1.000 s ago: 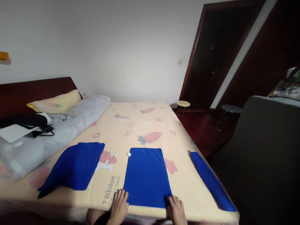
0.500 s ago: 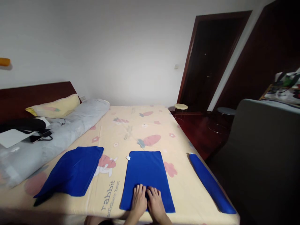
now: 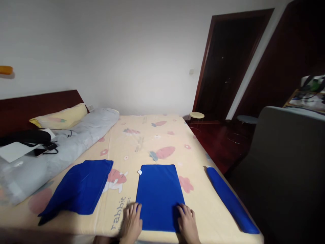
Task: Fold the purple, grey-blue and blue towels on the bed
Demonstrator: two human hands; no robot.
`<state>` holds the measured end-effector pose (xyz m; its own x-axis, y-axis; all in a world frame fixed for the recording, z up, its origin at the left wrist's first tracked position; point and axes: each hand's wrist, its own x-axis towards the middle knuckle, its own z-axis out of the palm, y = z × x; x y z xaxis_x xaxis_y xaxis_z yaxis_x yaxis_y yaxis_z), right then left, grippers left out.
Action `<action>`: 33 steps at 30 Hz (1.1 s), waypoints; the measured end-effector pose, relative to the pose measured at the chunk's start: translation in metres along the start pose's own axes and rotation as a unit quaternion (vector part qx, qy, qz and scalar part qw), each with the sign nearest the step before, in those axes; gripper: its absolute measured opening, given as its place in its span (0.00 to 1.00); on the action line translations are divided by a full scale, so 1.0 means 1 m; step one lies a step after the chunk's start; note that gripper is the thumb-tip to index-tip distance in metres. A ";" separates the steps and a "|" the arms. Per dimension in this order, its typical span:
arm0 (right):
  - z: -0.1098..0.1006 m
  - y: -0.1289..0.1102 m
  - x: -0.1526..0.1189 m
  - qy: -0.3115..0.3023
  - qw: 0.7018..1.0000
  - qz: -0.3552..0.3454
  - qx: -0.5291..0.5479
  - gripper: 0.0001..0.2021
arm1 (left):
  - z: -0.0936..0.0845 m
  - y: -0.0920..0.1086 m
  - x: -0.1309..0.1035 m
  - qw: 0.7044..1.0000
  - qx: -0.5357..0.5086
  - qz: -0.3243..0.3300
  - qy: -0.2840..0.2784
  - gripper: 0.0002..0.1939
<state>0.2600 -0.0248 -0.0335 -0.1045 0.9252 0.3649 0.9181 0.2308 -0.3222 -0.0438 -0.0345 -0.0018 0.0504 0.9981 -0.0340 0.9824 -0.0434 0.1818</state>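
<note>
A flat blue cloth (image 3: 159,193), rectangular with a small white tag at its far left corner, lies on the bed in front of me. My left hand (image 3: 132,222) rests at its near left edge, fingers apart and pointing forward. At the near right edge is my right hand (image 3: 188,222), its fingers slightly bent and spread, fingertips touching the cloth. Farther left lies another blue cloth (image 3: 81,186), loosely laid with its near side rumpled. A rolled-up blue cloth (image 3: 231,200) lies along the bed's right edge.
The bed (image 3: 162,135) has a yellow patterned sheet. On its left are a grey quilt (image 3: 83,135), a pillow (image 3: 61,117), a phone (image 3: 38,152) and a black bag (image 3: 25,137). Stools (image 3: 196,115) stand by the door. A grey panel (image 3: 284,169) rises at right.
My hands have moved apart from the near middle of the flat cloth to its left and right edges. The other cloths have stayed in place.
</note>
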 end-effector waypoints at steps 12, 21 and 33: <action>-0.010 -0.027 0.036 -0.176 0.982 -0.014 0.060 0.25 | 0.006 0.034 0.031 0.993 -0.059 0.102 0.030 0.35; -0.019 0.026 0.015 -0.124 0.991 0.049 0.022 0.24 | -0.006 -0.003 0.019 0.993 -0.015 0.089 0.070 0.33; -0.003 -0.032 0.078 -0.186 0.980 -0.020 0.069 0.27 | 0.000 0.038 0.081 0.993 -0.057 0.103 0.031 0.29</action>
<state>0.2233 0.0392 0.0076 -0.2946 0.9546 0.0446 0.8530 0.2837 -0.4380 -0.0021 0.0446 0.0028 0.2337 0.9694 0.0747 0.9255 -0.2453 0.2885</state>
